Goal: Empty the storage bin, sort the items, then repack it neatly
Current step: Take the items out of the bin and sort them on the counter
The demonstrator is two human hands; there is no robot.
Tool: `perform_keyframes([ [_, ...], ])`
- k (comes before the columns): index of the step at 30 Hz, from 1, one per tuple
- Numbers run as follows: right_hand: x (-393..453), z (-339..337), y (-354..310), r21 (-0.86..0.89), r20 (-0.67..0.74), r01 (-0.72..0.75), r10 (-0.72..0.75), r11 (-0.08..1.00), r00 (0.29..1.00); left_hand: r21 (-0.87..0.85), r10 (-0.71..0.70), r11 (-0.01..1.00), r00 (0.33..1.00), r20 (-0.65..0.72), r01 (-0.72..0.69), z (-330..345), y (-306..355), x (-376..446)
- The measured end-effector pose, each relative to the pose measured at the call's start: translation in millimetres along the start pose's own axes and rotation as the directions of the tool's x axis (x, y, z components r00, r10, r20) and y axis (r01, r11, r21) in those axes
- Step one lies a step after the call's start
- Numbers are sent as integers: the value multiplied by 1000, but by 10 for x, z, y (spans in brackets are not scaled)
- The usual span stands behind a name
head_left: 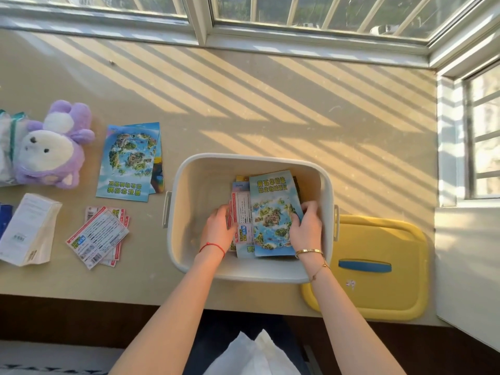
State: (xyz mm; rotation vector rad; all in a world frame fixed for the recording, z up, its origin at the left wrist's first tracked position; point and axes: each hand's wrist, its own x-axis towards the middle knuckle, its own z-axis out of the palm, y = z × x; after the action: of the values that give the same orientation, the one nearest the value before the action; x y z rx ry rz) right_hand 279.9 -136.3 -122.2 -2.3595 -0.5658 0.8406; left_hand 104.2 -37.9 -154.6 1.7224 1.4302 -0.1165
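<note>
Both hands down inside the storage bin (186, 255), near the counter's (243, 109) front edge. Left hand (217, 231) at 9 o'clock of the paper stack, fingers (226, 212) curled against the loose tickets (242, 215); right hand (305, 231) at 3 o'clock, fingers clamped on the edge of the top leaflet (273, 212). Risk here — uneven sheets, fanned and misaligned, liable to slip apart and spill if lifted as one bundle. Yellow lid (378, 266) at 3 o'clock, overhanging the front edge — easy to knock off. Farther, at 9 to 10 o'clock: sorted tickets (98, 236), matching leaflets (130, 161), white pouch (29, 231), purple plush toy (51, 150).
</note>
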Motion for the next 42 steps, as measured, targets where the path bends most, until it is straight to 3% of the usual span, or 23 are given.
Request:
perform_keyframes([
  [10,-15,1,67,63,0,11,-11,998,1000,-96,-140,986,989,-54,135,171,71,118],
  [19,-38,-25,56,143,48,-11,4,990,999,-243,-185,957,977,-103,156,91,71,88],
  [33,-355,-349,-390,354,115,220,-276,909,954,-218,74,966,958,-279,-138,-743,139,-557],
  [42,-767,-546,-819,436,98,360,-441,825,892,-280,91,942,944,-316,-184,-1355,111,-1205],
])
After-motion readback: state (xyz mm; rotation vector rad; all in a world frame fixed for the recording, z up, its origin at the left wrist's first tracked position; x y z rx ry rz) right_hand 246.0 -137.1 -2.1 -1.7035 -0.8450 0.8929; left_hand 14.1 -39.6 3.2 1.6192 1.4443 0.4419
